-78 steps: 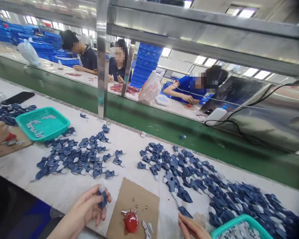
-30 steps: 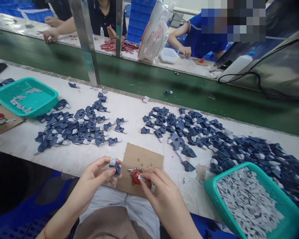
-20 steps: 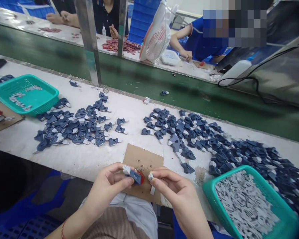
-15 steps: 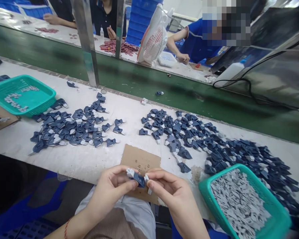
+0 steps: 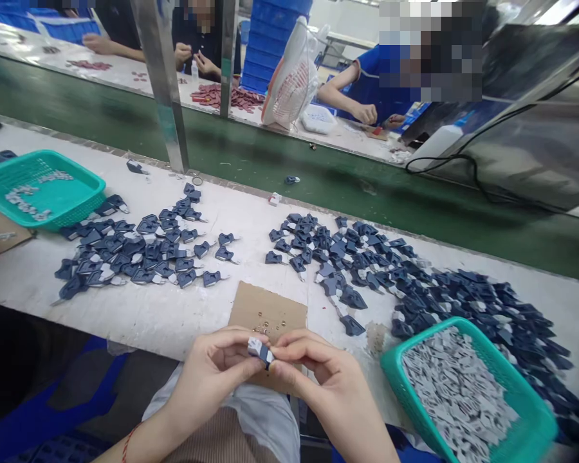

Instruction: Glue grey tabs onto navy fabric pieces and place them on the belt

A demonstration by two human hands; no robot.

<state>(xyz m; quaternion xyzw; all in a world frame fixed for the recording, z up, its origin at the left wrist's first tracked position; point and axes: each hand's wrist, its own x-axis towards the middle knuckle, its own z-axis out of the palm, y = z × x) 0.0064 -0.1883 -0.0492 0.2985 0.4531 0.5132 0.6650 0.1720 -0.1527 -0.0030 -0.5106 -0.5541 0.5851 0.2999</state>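
Note:
Between my hands is a small navy-blue plastic part with a light grey end piece (image 5: 255, 347). My left hand (image 5: 217, 366) pinches it from the left, thumb below and fingers behind. From the right, my right hand (image 5: 313, 373) presses thumb and fingertips against its other end, on a small light grey piece mostly covered by the fingers. Below and behind the hands lies a brown cardboard sheet (image 5: 270, 308) with several tiny metal bits on it. Both hands are closed, and their fingertips nearly meet.
Navy parts are heaped at left (image 5: 145, 251) and right (image 5: 367, 257). A green basket (image 5: 390, 366) of grey pieces stands at right, another green basket (image 5: 91, 193) at far left. Beyond a metal post (image 5: 166, 96) and a green strip (image 5: 251, 154), other people work at a bench.
My right hand has brought its small grey piece leftward against the navy part, which has turned. The fingertips are closer together. The view has shifted slightly.

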